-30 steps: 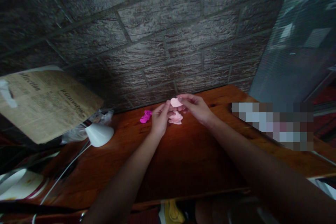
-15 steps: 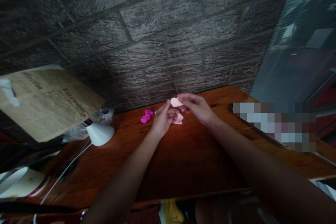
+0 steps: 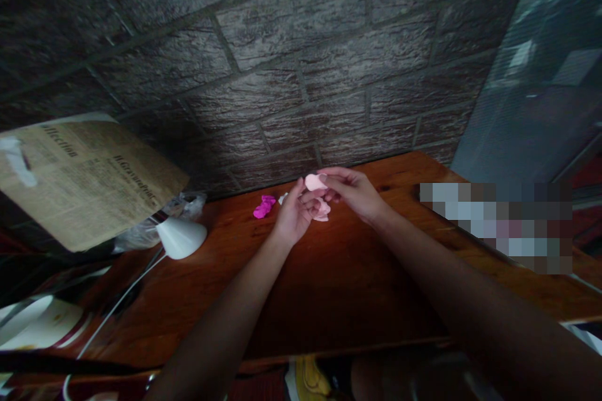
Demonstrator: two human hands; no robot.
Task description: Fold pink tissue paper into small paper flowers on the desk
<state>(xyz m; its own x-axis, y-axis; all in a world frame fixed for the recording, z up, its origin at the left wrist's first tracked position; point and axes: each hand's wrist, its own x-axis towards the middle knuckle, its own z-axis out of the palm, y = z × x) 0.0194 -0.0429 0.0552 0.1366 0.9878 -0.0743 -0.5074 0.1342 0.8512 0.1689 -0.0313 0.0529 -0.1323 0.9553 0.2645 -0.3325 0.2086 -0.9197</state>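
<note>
Both my hands meet over the far middle of a wooden table (image 3: 338,276). My right hand (image 3: 355,193) pinches a small pale pink petal-like piece (image 3: 314,182) between thumb and fingers. My left hand (image 3: 294,213) is curled with its fingertips on the same piece. Just under the hands lies a little heap of pale pink pieces (image 3: 323,209), partly hidden by my left fingers. A bright magenta clump (image 3: 263,206) lies on the table to the left of my left hand.
A white desk lamp (image 3: 181,238) shines from the left with a crumpled clear plastic bag (image 3: 185,205) behind it. A newspaper sheet (image 3: 79,175) hangs on the brick wall (image 3: 291,50). A white bowl-like object (image 3: 37,322) sits at the far left.
My left fingers have curled in closer over the pale pink heap. The view has shifted slightly; the hands stay in place on the pink piece.
</note>
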